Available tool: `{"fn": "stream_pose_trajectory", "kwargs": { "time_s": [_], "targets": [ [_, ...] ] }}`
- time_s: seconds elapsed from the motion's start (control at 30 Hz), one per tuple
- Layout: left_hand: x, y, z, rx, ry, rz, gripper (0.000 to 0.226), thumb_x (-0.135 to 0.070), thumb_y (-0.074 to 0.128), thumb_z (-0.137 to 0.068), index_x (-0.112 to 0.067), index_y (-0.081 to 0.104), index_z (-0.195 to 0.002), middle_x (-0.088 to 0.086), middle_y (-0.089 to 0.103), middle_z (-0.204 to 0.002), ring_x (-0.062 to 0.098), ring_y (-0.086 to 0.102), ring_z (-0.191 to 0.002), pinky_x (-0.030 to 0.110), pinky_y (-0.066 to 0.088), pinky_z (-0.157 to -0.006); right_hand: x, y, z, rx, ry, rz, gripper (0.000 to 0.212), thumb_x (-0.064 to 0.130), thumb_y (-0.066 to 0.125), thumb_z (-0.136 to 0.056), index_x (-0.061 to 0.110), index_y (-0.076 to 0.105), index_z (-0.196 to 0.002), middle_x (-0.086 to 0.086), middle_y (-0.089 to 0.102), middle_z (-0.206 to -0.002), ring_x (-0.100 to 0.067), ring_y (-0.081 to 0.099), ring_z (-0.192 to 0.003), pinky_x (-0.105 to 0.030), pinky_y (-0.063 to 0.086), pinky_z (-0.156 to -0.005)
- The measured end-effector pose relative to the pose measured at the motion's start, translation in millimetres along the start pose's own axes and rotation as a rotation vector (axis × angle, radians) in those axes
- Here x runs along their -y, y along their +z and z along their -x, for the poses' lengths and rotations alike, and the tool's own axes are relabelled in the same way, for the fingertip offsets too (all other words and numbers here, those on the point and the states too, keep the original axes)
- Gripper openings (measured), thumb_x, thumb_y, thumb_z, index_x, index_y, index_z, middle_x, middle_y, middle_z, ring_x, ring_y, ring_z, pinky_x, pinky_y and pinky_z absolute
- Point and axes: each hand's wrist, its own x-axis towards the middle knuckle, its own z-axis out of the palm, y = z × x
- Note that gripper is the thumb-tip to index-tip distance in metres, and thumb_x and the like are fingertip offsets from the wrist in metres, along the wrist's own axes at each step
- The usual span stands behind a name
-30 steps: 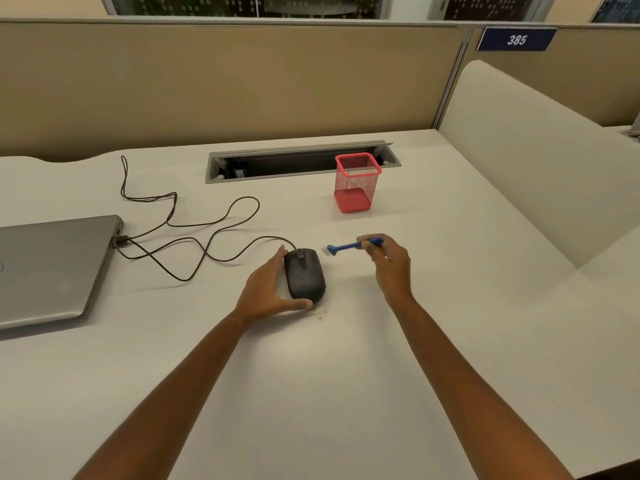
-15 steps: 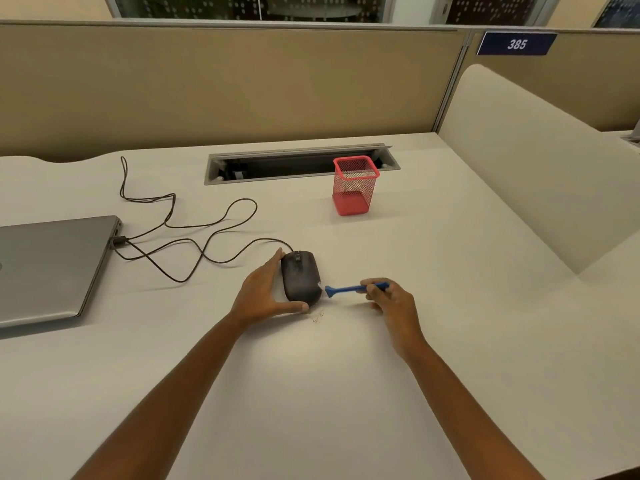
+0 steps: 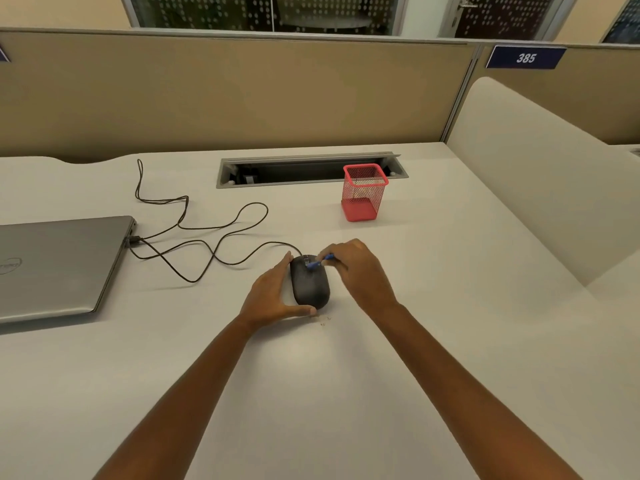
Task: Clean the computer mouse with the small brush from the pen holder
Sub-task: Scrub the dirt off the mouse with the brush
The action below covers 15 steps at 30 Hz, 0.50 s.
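Head view, largest things first. White desk [image 3: 346, 393] bears everything. Closed grey laptop [image 3: 59, 265] sits well to the left of your left fingers, and the black mouse cable [image 3: 207, 244] loops from its side to the front of the mouse. Red mesh pen holder [image 3: 363, 192] stands upright beyond your right fingers, well apart from them; it looks empty, so fetching the brush is done.

Your left hand [image 3: 273, 296] steadies the black computer mouse [image 3: 310, 284]: fingers pressed together along its left flank, thumb curled round its near end. The mouse lies flat on the desk between your two hands.

Your right hand [image 3: 356, 271] pinches the small blue brush [image 3: 320, 261] between thumb and fingertips; most of the handle is hidden under them. The brush head sits on the mouse's front top, at or just beside the scroll wheel; contact looks likely but is too small to confirm.

A few pale crumbs [image 3: 325, 320] lie on the desk just beside your left thumb tip.

Judgement: you are mid-cleaning. Brushing at the wheel area is under way; the rear hump, the sides and any underside remain unconfirmed, and the brush probably returns to the holder after.
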Motion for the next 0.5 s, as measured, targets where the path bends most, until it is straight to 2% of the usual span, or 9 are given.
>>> {"fn": "stream_pose_trajectory", "kwargs": {
  "time_s": [0.13, 0.2, 0.3, 0.4, 0.5],
  "targets": [
    [1.7, 1.5, -0.4, -0.013, 0.015, 0.000, 0.122, -0.068, 0.068, -0.048, -0.023, 0.009, -0.145, -0.001, 0.024, -0.153, 0.020, 0.028, -0.136, 0.033, 0.025, -0.108, 5.0, -5.3, 28.1, 0.057, -0.086, 0.062, 0.011, 0.000, 0.059, -0.081, 0.002, 0.067, -0.089, -0.018, 0.070, -0.083, -0.030, 0.057, -0.081, -0.014, 0.034, -0.068],
    [1.4, 0.9, -0.7, -0.025, 0.030, -0.011, 0.125, -0.073, 0.064, -0.045, -0.020, 0.011, -0.144, 0.000, 0.026, -0.152, 0.020, 0.029, -0.136, 0.032, 0.025, -0.107, 5.9, -10.7, 39.7, 0.091, -0.129, 0.102, 0.012, -0.001, 0.059, -0.079, 0.004, 0.067, -0.087, -0.016, 0.070, -0.080, -0.028, 0.058, -0.077, -0.017, 0.037, -0.066],
    [0.2, 0.1, -0.3, -0.031, 0.045, -0.020, 0.127, -0.077, 0.058, -0.042, -0.018, 0.011, -0.144, 0.002, 0.028, -0.151, 0.020, 0.031, -0.135, 0.031, 0.026, -0.106, 9.6, -20.1, 42.5, 0.171, -0.107, 0.127, 0.013, 0.002, 0.056, -0.084, 0.006, 0.066, -0.090, -0.016, 0.069, -0.086, -0.026, 0.058, -0.083, -0.024, 0.044, -0.069],
    [0.0, -0.1, 0.3, -0.035, 0.052, -0.010, 0.127, -0.076, 0.058, -0.041, -0.018, 0.013, -0.144, 0.001, 0.029, -0.150, 0.020, 0.032, -0.134, 0.031, 0.027, -0.106, 17.7, -27.2, 29.4, 0.100, -0.114, 0.093, 0.010, 0.003, 0.057, -0.083, 0.004, 0.066, -0.087, -0.018, 0.069, -0.080, -0.028, 0.057, -0.081, -0.036, 0.048, -0.067],
    [-0.5, -0.8, 0.6, -0.027, 0.047, -0.006, 0.124, -0.072, 0.064, -0.045, -0.018, 0.013, -0.144, 0.001, 0.029, -0.150, 0.021, 0.032, -0.134, 0.032, 0.028, -0.106, 25.7, -20.6, 8.2, 0.034, -0.108, 0.085, 0.012, 0.005, 0.057, -0.084, 0.002, 0.066, -0.090, -0.021, 0.068, -0.081, -0.032, 0.055, -0.081, -0.039, 0.047, -0.067]
  ]
}}
